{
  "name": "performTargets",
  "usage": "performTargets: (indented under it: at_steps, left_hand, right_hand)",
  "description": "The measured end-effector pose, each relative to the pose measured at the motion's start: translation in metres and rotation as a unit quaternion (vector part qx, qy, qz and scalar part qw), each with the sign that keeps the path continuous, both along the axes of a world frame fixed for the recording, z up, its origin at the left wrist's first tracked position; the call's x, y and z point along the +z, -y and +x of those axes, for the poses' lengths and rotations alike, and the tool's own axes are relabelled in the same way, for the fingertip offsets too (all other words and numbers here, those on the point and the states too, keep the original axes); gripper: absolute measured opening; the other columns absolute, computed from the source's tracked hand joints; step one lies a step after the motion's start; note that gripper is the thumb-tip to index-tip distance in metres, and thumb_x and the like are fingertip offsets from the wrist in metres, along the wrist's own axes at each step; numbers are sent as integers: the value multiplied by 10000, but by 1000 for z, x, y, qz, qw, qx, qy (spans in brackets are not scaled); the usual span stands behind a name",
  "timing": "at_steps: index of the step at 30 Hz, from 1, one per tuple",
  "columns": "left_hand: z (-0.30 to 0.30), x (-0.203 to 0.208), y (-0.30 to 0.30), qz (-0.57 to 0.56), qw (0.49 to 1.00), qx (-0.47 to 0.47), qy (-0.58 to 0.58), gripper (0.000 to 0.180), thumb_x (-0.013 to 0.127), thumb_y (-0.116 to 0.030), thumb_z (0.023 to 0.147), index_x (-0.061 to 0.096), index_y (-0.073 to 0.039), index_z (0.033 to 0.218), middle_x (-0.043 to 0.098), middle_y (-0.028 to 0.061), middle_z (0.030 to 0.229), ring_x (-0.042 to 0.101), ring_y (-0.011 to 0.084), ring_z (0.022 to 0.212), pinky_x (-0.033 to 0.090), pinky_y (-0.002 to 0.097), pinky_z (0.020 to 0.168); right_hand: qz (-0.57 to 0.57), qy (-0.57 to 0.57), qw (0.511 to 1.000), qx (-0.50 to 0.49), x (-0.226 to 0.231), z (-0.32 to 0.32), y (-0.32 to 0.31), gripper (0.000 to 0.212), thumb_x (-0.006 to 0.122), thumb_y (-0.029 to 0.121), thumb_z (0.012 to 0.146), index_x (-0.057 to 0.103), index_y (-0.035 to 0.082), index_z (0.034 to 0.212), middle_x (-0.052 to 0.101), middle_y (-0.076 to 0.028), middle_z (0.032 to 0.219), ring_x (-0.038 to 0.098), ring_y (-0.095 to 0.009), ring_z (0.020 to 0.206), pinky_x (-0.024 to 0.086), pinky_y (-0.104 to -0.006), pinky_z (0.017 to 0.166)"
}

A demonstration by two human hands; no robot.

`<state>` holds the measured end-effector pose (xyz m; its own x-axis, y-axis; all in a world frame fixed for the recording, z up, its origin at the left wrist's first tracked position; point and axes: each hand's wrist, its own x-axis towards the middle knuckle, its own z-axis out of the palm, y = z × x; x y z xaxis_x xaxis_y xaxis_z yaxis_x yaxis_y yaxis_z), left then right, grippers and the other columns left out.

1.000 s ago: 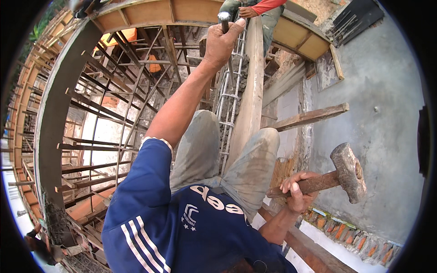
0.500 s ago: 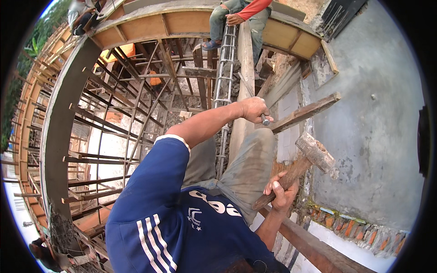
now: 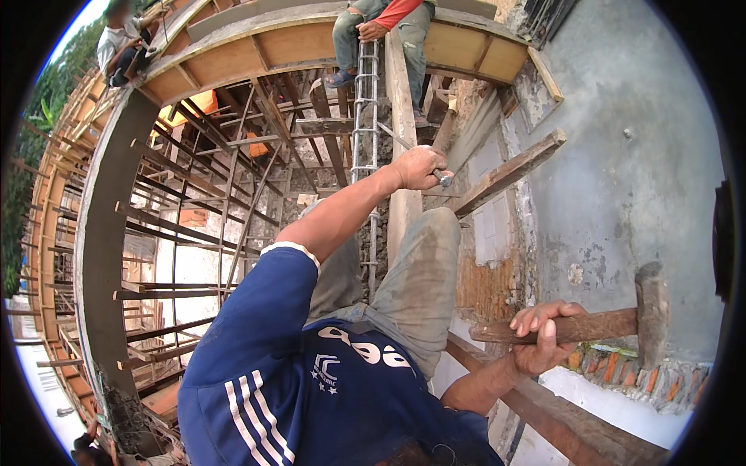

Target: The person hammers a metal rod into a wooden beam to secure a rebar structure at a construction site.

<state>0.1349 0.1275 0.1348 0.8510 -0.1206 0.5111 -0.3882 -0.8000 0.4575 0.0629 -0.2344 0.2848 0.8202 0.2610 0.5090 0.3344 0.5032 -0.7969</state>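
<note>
My left hand (image 3: 420,168) is closed round a metal rod (image 3: 396,137), its blunt end poking out near my thumb. The rod's other end slants forward to a plank (image 3: 401,93) beside a steel rebar cage (image 3: 365,116); whether its tip touches anything I cannot tell. Low on the right, my right hand (image 3: 548,335) grips the wooden handle of a hammer (image 3: 602,325). The hammer's worn, heavy head points out to the right, apart from the rod.
Another person's hand (image 3: 372,31) rests at the far end of the cage. A timber beam (image 3: 509,172) juts out on the right before a grey wall (image 3: 622,194). Wooden props (image 3: 194,210) stand below on the left, beside a curved concrete edge (image 3: 101,233).
My right hand has swung the hammer right and away from the rod, its head turning outward. My left hand keeps its grip on the rod, a little further left and up in view.
</note>
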Motion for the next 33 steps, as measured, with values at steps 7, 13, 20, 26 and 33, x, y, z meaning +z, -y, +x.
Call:
performTargets:
  at_steps: [7,13,20,26,33]
  left_hand:
    - [-17,17,-21,-79,991,92,58,399,533,-252,953,529,1,644,520,188,632,552,398,667,437,469,609]
    - [-33,-5,-34,-82,985,135,73,366,515,-259,972,565,-31,690,575,193,672,572,404,694,446,478,637]
    - [-19,14,-11,-123,963,219,97,409,468,-296,1001,552,-25,707,571,199,679,573,416,708,456,493,668]
    - [7,21,-36,-141,960,222,97,388,477,-272,1003,541,-17,717,575,206,695,572,424,689,447,492,635]
    - [-37,2,-58,-140,957,208,144,369,491,-215,993,526,5,699,529,210,639,551,420,609,425,464,565]
  right_hand:
    - [212,208,917,-267,73,-9,-60,114,475,180,956,422,110,1030,381,-39,710,416,-135,509,447,-325,480]
    - [-370,-216,897,109,-99,-39,-150,119,551,46,904,487,-9,989,553,-57,671,559,-111,500,482,-272,462]
    - [-80,-49,995,-46,52,-23,-91,158,554,65,913,473,-5,1029,531,-86,727,515,-129,531,478,-287,483]
    - [243,188,940,-146,109,-1,-99,156,525,179,923,419,172,1038,417,18,667,455,-127,513,477,-327,545]
    - [-306,-289,891,171,-88,-25,-179,167,575,46,863,450,25,972,514,-51,654,506,-127,468,473,-301,443]
